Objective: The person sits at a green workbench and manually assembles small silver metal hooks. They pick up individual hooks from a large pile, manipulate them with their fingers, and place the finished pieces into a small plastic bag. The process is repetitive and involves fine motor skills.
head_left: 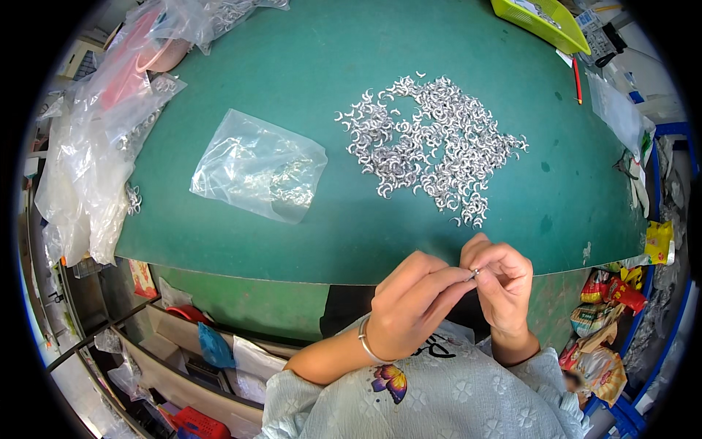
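My left hand (413,300) and my right hand (502,282) meet at the near edge of the green table. Pinched between the fingertips of both is a small silvery metal piece (474,274), mostly covered by the fingers. It resembles the loose pieces, but its full shape is hidden. Just beyond my hands spreads a pile of small silver crescent-shaped metal pieces (461,146). Left of the pile, a clear plastic bag (248,164) lies flat, with some pieces showing through its lower right part.
Clear plastic bags (80,183) and a pink bowl (162,55) crowd the table's left side. At the far right sits a yellow-green basket (541,23), with a red pen (577,80) near it. Open drawers (197,351) stand below the table at left; colourful packets (599,314) are at right.
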The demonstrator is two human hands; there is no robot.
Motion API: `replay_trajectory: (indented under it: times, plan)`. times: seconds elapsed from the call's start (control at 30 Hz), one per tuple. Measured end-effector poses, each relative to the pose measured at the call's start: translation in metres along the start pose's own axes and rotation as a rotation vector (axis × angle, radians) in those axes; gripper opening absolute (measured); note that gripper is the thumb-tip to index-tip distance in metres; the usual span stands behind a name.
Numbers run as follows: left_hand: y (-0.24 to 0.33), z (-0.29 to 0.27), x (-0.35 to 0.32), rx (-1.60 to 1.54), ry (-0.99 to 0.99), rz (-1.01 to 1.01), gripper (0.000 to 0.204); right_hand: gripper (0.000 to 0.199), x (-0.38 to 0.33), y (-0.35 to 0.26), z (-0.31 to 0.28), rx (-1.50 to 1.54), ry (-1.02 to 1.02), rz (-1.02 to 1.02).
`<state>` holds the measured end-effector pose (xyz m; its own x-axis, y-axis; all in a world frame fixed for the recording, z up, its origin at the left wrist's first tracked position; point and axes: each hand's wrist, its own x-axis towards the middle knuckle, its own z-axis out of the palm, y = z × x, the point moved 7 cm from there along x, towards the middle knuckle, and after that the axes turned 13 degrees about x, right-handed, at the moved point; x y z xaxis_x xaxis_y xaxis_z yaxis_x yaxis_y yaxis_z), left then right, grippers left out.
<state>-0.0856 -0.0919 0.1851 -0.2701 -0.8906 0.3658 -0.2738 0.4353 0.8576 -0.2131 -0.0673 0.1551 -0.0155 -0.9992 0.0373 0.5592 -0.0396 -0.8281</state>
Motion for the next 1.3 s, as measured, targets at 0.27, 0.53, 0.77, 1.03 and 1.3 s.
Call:
replay_trajectory:
  times: [0.27,0.53,0.77,1.03,1.3]
  plan:
    - [-0.047,0.035,-0.023,-0.814,-0.338,-0.726,0.007,0.005,-0.002,0.009,-0.009,-0.089,0.081,0.133]
    - [-0.073,0.055,-0.035,-1.164,-0.253,-0.996,0.013,0.022,0.024,-0.009,-0.042,-1.285,0.23,-0.259]
    - [-0.078,0.056,-0.035,-0.994,-0.253,-0.882,0.008,0.014,0.025,-0.005,-0.044,-1.399,0.16,-0.295]
    - [-0.08,0.058,-0.031,-0.618,-0.307,-0.821,0.015,0.022,0.023,-0.012,-0.048,-1.31,0.23,-0.369]
    - [-0.081,0.061,-0.031,-0.877,-0.282,-0.845,0.022,0.015,0.035,0.001,-0.039,-1.401,0.096,-0.327]
